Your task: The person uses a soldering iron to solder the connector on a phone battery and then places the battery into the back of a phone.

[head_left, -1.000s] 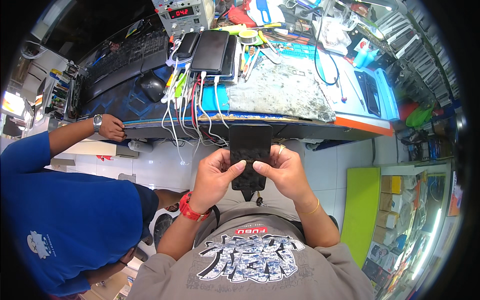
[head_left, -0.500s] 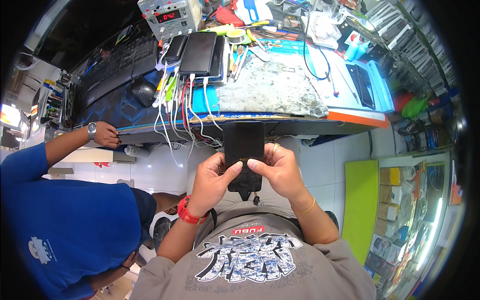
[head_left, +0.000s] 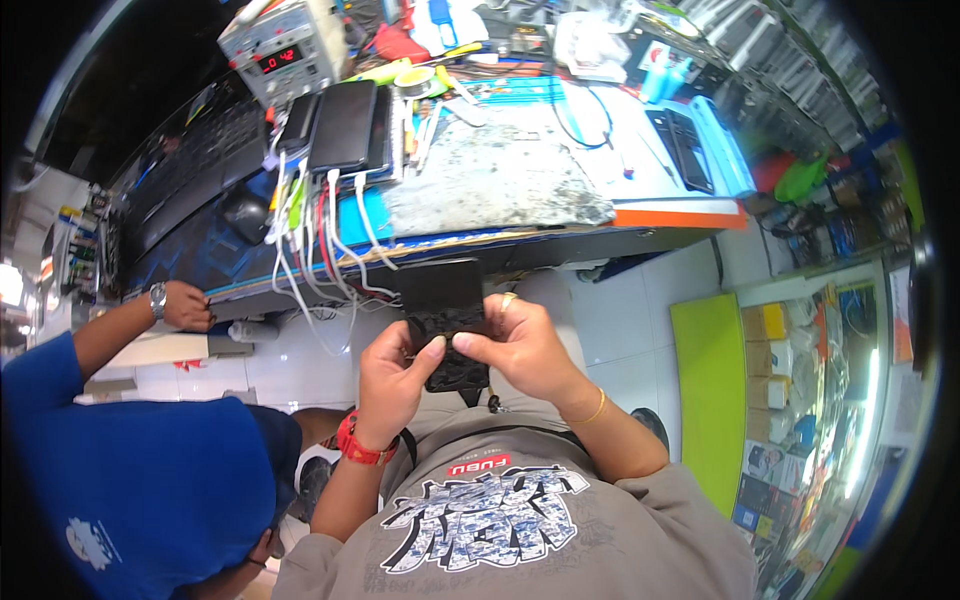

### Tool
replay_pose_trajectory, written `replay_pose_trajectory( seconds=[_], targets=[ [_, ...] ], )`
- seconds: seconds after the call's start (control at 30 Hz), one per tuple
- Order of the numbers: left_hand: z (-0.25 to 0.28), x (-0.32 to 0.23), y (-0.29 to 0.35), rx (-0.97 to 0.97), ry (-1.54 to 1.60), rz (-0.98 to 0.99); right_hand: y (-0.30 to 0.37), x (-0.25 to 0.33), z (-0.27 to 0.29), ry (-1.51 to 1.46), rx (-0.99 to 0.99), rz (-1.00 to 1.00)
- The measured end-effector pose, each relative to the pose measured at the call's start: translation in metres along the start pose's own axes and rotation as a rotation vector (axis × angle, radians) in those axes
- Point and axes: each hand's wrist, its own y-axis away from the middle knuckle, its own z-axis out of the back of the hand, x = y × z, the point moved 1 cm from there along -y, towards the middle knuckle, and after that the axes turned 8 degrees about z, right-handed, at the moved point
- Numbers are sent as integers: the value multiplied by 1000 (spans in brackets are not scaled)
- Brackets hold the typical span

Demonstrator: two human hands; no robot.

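Observation:
A dark smartphone [head_left: 443, 290] is held upright in front of my lap, just off the bench's front edge. My left hand [head_left: 393, 368] grips its left side, with the thumb lying on the face of the phone. On the opposite side my right hand [head_left: 520, 345] holds it too, thumb laid across near the other thumb. The fingers behind the phone are hidden. Its screen, facing me, looks black with faint reflections.
The bench carries a stained grey mat [head_left: 500, 180], phones [head_left: 343, 125] on white charging cables [head_left: 345, 245], a power supply [head_left: 280, 52], a mouse [head_left: 245, 212] and a keyboard [head_left: 200, 150]. A person in a blue shirt [head_left: 150, 480] stands at left, one hand [head_left: 187, 306] at the bench edge.
My view has swung, so the bench and phone sit further left in the picture. Both hands still hold the phone, whose lettering near the thumbs no longer shows.

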Motion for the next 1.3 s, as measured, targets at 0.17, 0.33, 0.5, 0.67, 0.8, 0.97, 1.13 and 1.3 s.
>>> replay_pose_trajectory(
  seconds=[0.17,0.33,0.5,0.67,0.8,0.97,1.13,1.3],
  targets=[
    [-2,2,3,32,45,-30,5,7,2,52,6,-38],
    [-2,9,2,39,40,-6,7,5,5,138,22,-15],
    [-6,14,2,-10,67,2,6,10,-3,141,-53,-13],
    [0,20,2,26,59,98,6,8,2,121,-19,-39],
    [-8,17,2,144,116,17,4,0,0,23,-110,28],
    [-26,44,2,151,37,-111,6,9,-16,427,-97,247],
    [-25,39,2,327,484,110,23,22,-27,832,38,478],
    [-17,33,-7,501,812,167,31,40,-12,766,18,519]
  ],
)
